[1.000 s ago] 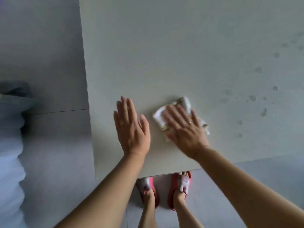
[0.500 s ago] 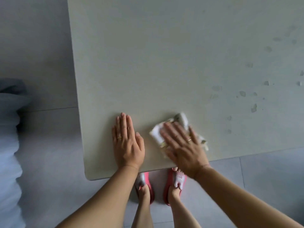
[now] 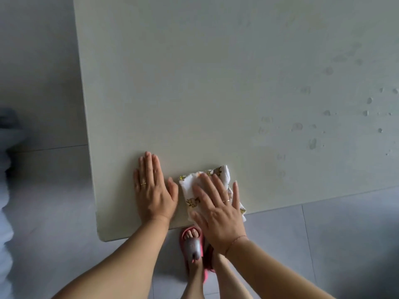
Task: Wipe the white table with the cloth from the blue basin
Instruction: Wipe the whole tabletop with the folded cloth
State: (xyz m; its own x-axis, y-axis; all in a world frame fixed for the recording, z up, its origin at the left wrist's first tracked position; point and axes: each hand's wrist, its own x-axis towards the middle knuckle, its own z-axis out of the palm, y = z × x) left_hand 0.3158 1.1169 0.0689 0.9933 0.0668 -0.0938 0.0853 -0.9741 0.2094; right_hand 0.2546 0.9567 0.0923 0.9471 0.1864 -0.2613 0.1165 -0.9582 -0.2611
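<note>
The white table [image 3: 194,83] fills most of the view, and its near left corner lies below my hands. A white cloth [image 3: 190,186] with small yellow prints lies at the table's near edge and hangs slightly over it. My right hand [image 3: 218,208] presses flat on the cloth with spread fingers. Just left of the cloth, my left hand [image 3: 153,188] rests palm down on the bare tabletop and holds nothing. The blue basin is not in view.
Several water drops and damp marks [image 3: 313,143] dot the table's right side. Grey floor tiles [image 3: 43,190] lie left of and below the table. My feet in pink slippers [image 3: 192,247] stand under the near edge. A blurred pale object [image 3: 4,190] sits at the far left.
Both hands have slid toward the table's near edge. The cloth under my right hand has come along and now overhangs the edge.
</note>
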